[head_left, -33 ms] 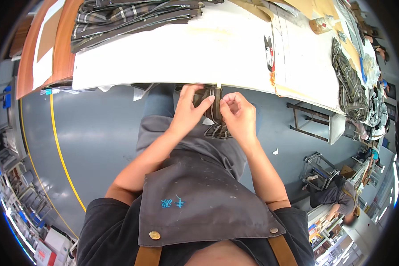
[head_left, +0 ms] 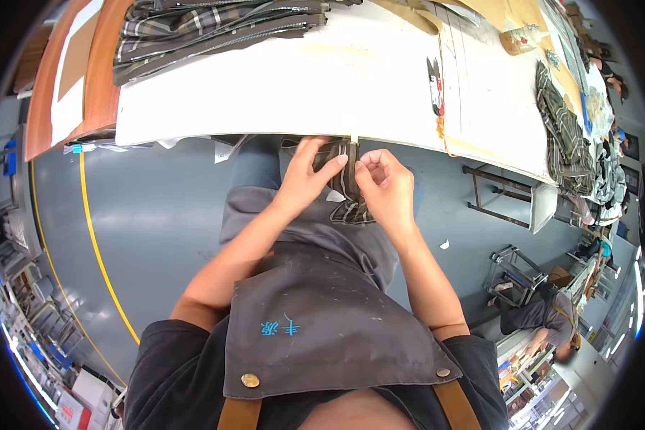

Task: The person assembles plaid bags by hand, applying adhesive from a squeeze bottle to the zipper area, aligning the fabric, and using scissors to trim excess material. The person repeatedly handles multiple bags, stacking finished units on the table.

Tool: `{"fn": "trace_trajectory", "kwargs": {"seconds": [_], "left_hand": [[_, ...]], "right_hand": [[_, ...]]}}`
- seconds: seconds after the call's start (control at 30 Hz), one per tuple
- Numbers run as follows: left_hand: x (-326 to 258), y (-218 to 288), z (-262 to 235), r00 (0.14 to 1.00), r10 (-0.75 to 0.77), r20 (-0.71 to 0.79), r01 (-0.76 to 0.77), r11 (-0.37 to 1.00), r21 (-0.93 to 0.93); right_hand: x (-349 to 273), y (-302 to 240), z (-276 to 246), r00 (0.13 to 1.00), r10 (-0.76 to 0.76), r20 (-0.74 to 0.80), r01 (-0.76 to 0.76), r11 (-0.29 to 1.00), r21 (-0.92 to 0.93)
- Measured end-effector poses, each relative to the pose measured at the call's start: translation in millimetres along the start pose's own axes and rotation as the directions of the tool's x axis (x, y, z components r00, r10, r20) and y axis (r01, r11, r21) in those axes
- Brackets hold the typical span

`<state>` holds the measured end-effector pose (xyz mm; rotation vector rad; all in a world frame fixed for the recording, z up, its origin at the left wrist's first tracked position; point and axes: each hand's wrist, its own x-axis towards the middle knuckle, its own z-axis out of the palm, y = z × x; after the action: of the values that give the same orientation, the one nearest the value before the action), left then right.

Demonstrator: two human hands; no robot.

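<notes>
A brown plaid piece of cloth (head_left: pixel 345 188) hangs at the front edge of the white table, above my lap. My left hand (head_left: pixel 304 179) grips it from the left, thumb lying over the front and fingers partly hidden behind the fabric and table edge. At the cloth's right edge my right hand (head_left: pixel 388 185) is closed in a pinch, thumb against the index finger. Whether something small sits in that pinch besides the cloth edge cannot be made out. The lower end of the cloth bunches over my grey apron (head_left: pixel 337 308).
On the white table (head_left: pixel 229 100), a stack of plaid pieces with zippers (head_left: pixel 215 29) lies back left. Thread snips (head_left: pixel 435 86) lie right of centre, with more plaid cloth (head_left: pixel 567 136) at the far right. A stool (head_left: pixel 541 208) and a wheeled cart (head_left: pixel 516 272) stand right; a person (head_left: pixel 552 315) sits beyond.
</notes>
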<state>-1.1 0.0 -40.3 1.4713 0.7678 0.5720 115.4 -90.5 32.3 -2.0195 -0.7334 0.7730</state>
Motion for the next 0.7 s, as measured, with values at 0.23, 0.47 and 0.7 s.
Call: {"fn": "trace_trajectory", "kwargs": {"seconds": [0.23,0.47,0.7], "left_hand": [[50.2,-64.1,-12.3,0.797,-0.010,0.604,0.417,0.732,-0.539],[50.6,-58.2,-9.0,0.727,-0.130,0.674,0.569,0.665,-0.485],[33.7,-41.9,6.0,0.856,-0.142,0.496,0.479,0.578,-0.661]], "right_hand": [[-1.8,-11.3,3.2,0.999,-0.006,-0.034,0.001,0.991,-0.137],[-2.3,-12.8,4.6,0.997,-0.003,-0.074,-0.011,0.981,-0.195],[-7.2,-11.6,6.2,0.994,0.064,-0.092,-0.076,0.987,-0.141]]}}
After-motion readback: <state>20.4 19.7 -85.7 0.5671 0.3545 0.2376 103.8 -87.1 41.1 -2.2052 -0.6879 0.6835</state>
